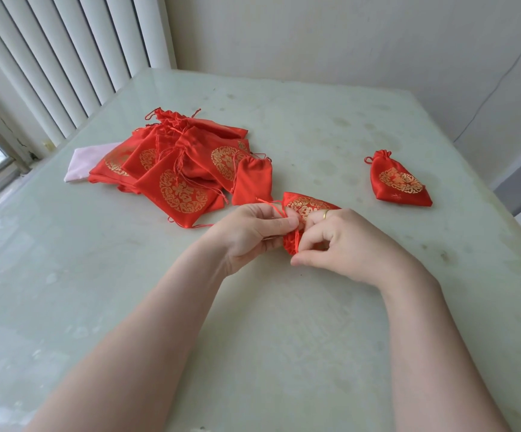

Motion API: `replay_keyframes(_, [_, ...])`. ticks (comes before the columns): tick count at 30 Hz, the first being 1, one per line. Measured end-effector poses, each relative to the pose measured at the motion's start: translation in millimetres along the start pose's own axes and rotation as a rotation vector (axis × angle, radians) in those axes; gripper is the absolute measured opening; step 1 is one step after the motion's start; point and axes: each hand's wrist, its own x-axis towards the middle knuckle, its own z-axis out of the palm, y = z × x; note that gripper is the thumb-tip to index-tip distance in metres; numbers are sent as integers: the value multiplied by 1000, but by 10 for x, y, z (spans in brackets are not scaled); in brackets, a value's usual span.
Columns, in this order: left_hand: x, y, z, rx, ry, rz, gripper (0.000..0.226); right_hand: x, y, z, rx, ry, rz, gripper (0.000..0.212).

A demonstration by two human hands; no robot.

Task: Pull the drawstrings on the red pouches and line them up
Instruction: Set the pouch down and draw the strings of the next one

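Pale glass-topped table (284, 338) by a shuttered window: one pouch mid-cinch.

Pouch in hand (307, 204) sits just right of the heap of pouches (172, 169); left hand (250, 232) pinches a drawstring (271, 205), right hand (343, 241) curls at the gathered mouth, seemingly pinching its cord. An uneven tug could slip the cord or jam the gathers. The finished pouch (399, 182) lies well right of the heap.

The held pouch (307, 205) has its gathered mouth mostly covered by the left hand (250, 233) and right hand (343, 244). A pink cloth (86, 162) lies half buried under the pile of pouches (178, 163); that pile's count can't be told.
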Motion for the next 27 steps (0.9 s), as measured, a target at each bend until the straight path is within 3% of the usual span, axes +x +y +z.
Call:
replay_keyframes(5, [13, -32, -2, 165, 117, 74, 5, -24, 80, -53, 186, -52, 58, 23])
replay_keyframes(8, [12, -32, 11, 187, 145, 87, 7, 22, 191, -16, 315, 119, 144, 33])
replay_keyframes(10, [5, -16, 8, 199, 155, 82, 10, 56, 241, 7, 340, 241, 184, 17])
replay_keyframes(14, [-9, -6, 16, 246, 145, 79, 11, 105, 207, 109, 405, 168, 197, 11])
replay_keyframes(21, [-22, 20, 38, 316, 190, 186, 11, 142, 123, 173, 613, 319, 286, 21])
replay_keyframes(27, [3, -10, 13, 891, 315, 427, 3, 190, 118, 248, 508, 365, 296, 23])
